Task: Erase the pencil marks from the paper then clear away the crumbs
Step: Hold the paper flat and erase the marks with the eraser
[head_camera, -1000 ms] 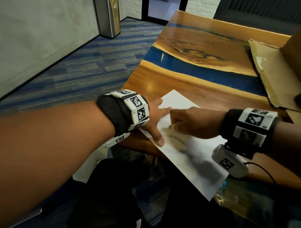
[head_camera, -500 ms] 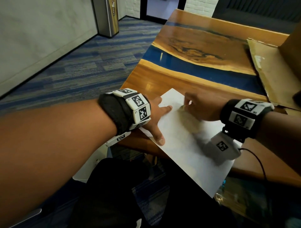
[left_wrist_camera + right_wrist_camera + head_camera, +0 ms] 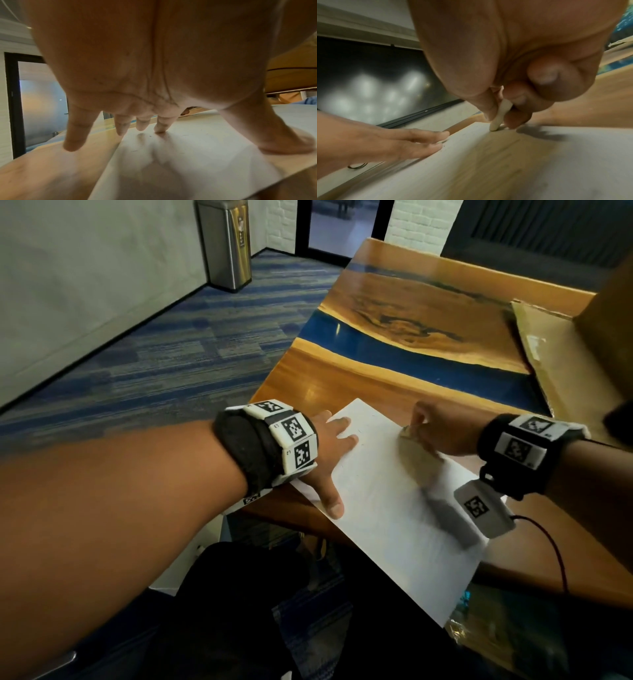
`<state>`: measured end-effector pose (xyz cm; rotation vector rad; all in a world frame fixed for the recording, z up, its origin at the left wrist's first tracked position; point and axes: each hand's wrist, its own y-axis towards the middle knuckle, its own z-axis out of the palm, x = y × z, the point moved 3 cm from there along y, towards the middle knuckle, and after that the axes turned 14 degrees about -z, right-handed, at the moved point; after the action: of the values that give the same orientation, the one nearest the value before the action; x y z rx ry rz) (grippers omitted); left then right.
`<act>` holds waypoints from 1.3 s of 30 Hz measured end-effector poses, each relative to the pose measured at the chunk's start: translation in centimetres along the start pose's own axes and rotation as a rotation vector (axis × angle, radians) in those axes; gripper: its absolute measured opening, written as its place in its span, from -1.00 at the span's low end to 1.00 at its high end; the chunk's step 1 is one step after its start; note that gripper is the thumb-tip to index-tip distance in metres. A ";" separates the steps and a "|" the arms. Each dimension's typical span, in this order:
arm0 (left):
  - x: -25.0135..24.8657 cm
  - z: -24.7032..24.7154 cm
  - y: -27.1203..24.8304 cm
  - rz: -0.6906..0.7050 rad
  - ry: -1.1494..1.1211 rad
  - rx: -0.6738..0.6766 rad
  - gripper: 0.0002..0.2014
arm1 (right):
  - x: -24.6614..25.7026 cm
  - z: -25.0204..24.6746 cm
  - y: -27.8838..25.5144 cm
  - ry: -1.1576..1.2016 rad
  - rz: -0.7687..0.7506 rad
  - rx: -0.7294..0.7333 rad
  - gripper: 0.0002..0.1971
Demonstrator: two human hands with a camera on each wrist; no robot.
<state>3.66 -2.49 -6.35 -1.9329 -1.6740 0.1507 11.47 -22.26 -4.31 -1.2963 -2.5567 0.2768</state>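
Note:
A white sheet of paper (image 3: 387,498) lies slanted on the near edge of the wooden table (image 3: 329,385), one corner hanging over it. My left hand (image 3: 334,453) presses flat on the sheet's left part, fingers spread and straight (image 3: 159,127). My right hand (image 3: 435,429) pinches a small pale eraser (image 3: 407,432) between thumb and fingers, its tip down on the paper near the far edge (image 3: 494,126). Small dark crumbs (image 3: 444,142) lie by the left fingertips (image 3: 435,136).
A flat cardboard sheet (image 3: 561,361) lies at the table's right. A blue resin band (image 3: 411,361) crosses the tabletop. A steel bin (image 3: 226,244) stands on the carpet by the wall. A thin red cable (image 3: 551,546) trails from my right wrist.
My right hand has slid with the eraser from the sheet's middle, close to the left fingers, toward its far edge. The left hand has stayed pressed on the paper.

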 end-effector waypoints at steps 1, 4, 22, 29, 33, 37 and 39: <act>-0.1 0.1 0.0 0.019 -0.008 -0.001 0.36 | 0.4 0.0 -0.2 0.004 -0.012 0.000 -0.87; -0.2 0.2 0.1 0.048 -0.032 0.003 0.36 | 3.0 0.6 -1.5 -0.093 -0.114 0.017 -0.80; -0.5 0.1 0.3 0.032 -0.023 0.028 0.37 | 5.2 2.1 -2.6 -0.211 -0.290 0.090 -0.87; -0.5 0.2 0.4 0.039 -0.059 0.039 0.38 | 8.0 4.0 -4.7 -0.107 -0.541 0.195 -0.81; -0.4 0.3 0.4 0.034 -0.035 0.021 0.37 | 5.6 2.7 -2.9 -0.204 -0.298 0.086 -0.84; -0.4 0.3 0.8 0.037 -0.070 0.038 0.40 | 8.4 4.5 -5.0 -0.088 -0.570 0.204 -0.81; -0.4 0.3 0.9 0.037 -0.060 0.038 0.39 | 6.9 3.7 -4.1 -0.115 -0.478 0.206 -0.82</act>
<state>4.22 -2.81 -7.20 -1.9499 -1.6619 0.2549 3.23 -19.23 -5.68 -0.5885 -2.7453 0.5079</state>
